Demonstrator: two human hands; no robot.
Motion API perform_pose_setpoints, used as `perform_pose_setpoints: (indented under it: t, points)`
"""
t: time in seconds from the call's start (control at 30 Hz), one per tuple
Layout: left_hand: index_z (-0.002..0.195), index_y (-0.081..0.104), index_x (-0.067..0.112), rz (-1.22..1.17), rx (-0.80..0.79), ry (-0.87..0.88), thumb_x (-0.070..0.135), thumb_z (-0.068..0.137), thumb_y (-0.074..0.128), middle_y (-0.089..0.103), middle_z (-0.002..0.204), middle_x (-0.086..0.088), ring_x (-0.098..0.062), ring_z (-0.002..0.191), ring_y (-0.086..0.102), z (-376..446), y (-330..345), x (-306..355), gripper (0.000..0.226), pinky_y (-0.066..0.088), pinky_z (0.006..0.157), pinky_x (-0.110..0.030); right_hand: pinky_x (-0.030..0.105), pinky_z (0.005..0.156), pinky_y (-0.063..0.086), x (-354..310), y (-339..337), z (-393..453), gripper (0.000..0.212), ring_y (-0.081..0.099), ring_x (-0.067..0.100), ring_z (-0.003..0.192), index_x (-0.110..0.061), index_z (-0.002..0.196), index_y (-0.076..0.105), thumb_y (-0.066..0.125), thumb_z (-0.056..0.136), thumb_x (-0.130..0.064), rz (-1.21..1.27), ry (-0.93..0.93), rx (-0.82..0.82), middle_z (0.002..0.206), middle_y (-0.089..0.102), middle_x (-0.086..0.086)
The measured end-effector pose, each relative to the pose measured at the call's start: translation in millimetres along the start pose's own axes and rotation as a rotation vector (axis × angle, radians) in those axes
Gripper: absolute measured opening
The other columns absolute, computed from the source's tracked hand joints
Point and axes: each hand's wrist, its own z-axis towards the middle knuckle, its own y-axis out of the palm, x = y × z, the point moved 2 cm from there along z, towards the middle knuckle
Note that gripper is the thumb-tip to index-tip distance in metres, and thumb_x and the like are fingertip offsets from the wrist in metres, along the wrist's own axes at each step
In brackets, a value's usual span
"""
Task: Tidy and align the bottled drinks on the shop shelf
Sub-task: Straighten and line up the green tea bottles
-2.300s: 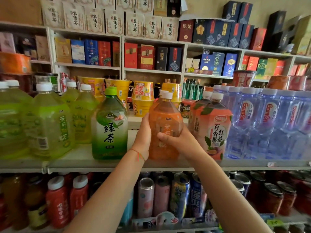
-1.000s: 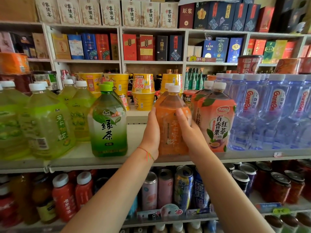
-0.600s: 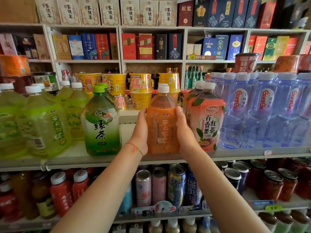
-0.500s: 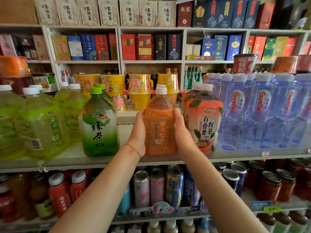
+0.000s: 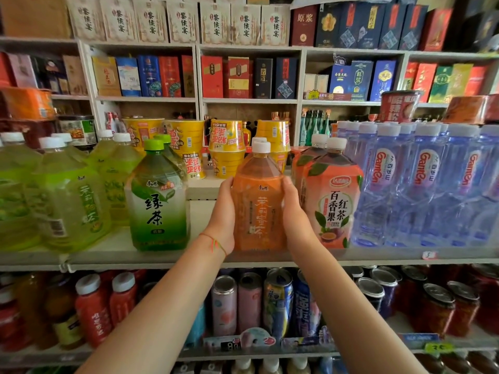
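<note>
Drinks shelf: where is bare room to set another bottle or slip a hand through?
Bare shelf lies between the green tea bottle and the left hand on the orange bottle. Rightward it is crowded: right hand, passionfruit tea bottle, water bottles packed together.

Glossy clear plastic on the orange bottle (image 5: 258,201), matt white cap; shiny metal on the cans (image 5: 224,303) below; smooth painted shelf (image 5: 113,255).

We see a pale shelf (image 5: 108,255) carrying bottles in a row along its front edge: yellow-green tea bottles (image 5: 67,201) at the left, a green tea bottle (image 5: 159,203), an orange tea bottle (image 5: 258,206) standing upright, a passionfruit tea bottle (image 5: 334,201) just beside it, then water bottles (image 5: 421,190) at the right.
</note>
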Motion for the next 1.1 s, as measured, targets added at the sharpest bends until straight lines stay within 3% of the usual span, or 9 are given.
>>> perform_pose_setpoints:
  t: [0.17, 0.4, 0.47, 0.53, 0.63, 0.77, 0.87, 0.97, 1.1]
  points:
    - [0.094, 0.076, 0.021, -0.007, -0.007, 0.006, 0.065, 0.1, 0.026, 0.078, 0.09, -0.007, -0.023, 0.085, 0.073, -0.8, 2.6, -1.6, 0.067, 0.056, 0.077, -0.038, 0.048, 0.099, 0.052, 2.1, 6.4, -5.3, 0.049, 0.067, 0.019, 0.1, -0.035, 0.096, 0.066, 0.039, 0.091, -0.075, 0.042, -0.012, -0.004, 0.103, 0.074, -0.002]
    - [0.093, 0.077, 0.022, -0.017, -0.006, 0.005, 0.065, 0.099, 0.029, 0.078, 0.09, -0.006, -0.023, 0.084, 0.072, 1.3, 4.9, -2.5, 0.065, 0.056, 0.076, -0.038, 0.047, 0.1, 0.052, -1.4, 5.9, -9.7, 0.052, 0.066, 0.018, 0.099, -0.033, 0.095, 0.065, 0.036, 0.091, -0.076, 0.028, -0.036, 0.044, 0.1, 0.073, -0.004]
    - [0.094, 0.077, 0.022, 0.011, 0.018, -0.018, 0.062, 0.1, 0.029, 0.078, 0.091, -0.006, -0.022, 0.085, 0.073, -2.7, 5.1, -2.2, 0.063, 0.056, 0.075, -0.036, 0.047, 0.105, 0.048, -1.7, 6.0, -11.6, 0.059, 0.063, 0.018, 0.11, -0.032, 0.117, 0.066, 0.032, 0.095, -0.074, -0.04, -0.105, 0.099, 0.114, 0.07, -0.003]
    - [0.093, 0.077, 0.024, 0.06, 0.089, -0.012, 0.055, 0.103, 0.031, 0.078, 0.089, -0.003, -0.02, 0.085, 0.073, -8.2, 5.2, -2.4, 0.056, 0.057, 0.074, -0.035, 0.046, 0.112, 0.041, -2.8, 7.4, -14.6, 0.055, 0.053, 0.017, 0.129, -0.03, 0.145, 0.048, 0.032, 0.101, -0.059, -0.12, -0.315, 0.165, 0.139, 0.058, -0.003]
    - [0.096, 0.073, 0.026, 0.239, 0.281, 0.279, 0.033, 0.104, 0.044, 0.076, 0.096, 0.003, -0.016, 0.1, 0.069, -18.5, -4.1, -1.3, 0.032, 0.057, 0.085, -0.033, 0.041, 0.12, 0.031, -7.3, 15.6, -28.4, 0.056, 0.03, 0.013, 0.148, -0.021, 0.157, 0.024, 0.04, 0.103, -0.024, -0.231, -0.696, 0.172, 0.161, 0.032, -0.001]
    - [0.106, 0.069, 0.019, 0.593, 0.484, 0.999, 0.008, 0.093, 0.051, 0.067, 0.109, 0.006, -0.012, 0.109, 0.061, -44.3, -33.1, 21.7, 0.024, 0.049, 0.096, -0.026, 0.034, 0.124, 0.021, -1.6, 36.0, -45.8, 0.055, 0.019, 0.019, 0.154, -0.001, 0.15, 0.036, 0.045, 0.096, 0.0, -0.356, -1.032, 0.201, 0.16, 0.032, 0.012]
    - [0.117, 0.063, 0.005, 0.734, 0.679, 1.193, 0.007, 0.089, 0.054, 0.058, 0.122, -0.007, -0.024, 0.119, 0.052, -45.0, -70.5, 37.4, 0.03, 0.04, 0.105, -0.032, 0.025, 0.121, 0.024, 8.3, 61.1, -51.1, 0.054, 0.027, 0.016, 0.151, -0.003, 0.146, 0.042, 0.048, 0.094, 0.007, -0.393, -1.073, 0.092, 0.156, 0.04, 0.009]
    - [0.138, 0.049, 0.01, 0.535, 0.733, 0.936, 0.015, 0.093, 0.052, 0.048, 0.133, 0.001, -0.017, 0.127, 0.044, -49.0, -105.7, 48.0, 0.045, 0.034, 0.109, -0.031, 0.007, 0.111, 0.025, 12.3, 91.2, -53.8, 0.054, 0.034, -0.001, 0.139, -0.015, 0.15, 0.039, 0.051, 0.099, -0.005, -0.458, -0.858, -0.107, 0.148, 0.043, -0.009]
    - [0.144, 0.049, 0.017, 0.276, 0.56, 0.433, 0.045, 0.097, 0.045, 0.051, 0.138, 0.007, -0.012, 0.127, 0.046, -25.8, -155.8, 46.2, 0.055, 0.033, 0.11, -0.033, 0.032, 0.116, 0.037, 29.2, 123.1, -37.3, 0.073, 0.038, 0.01, 0.142, -0.021, 0.156, 0.023, 0.064, 0.096, -0.029, -0.458, -0.489, -0.2, 0.155, 0.04, -0.005]
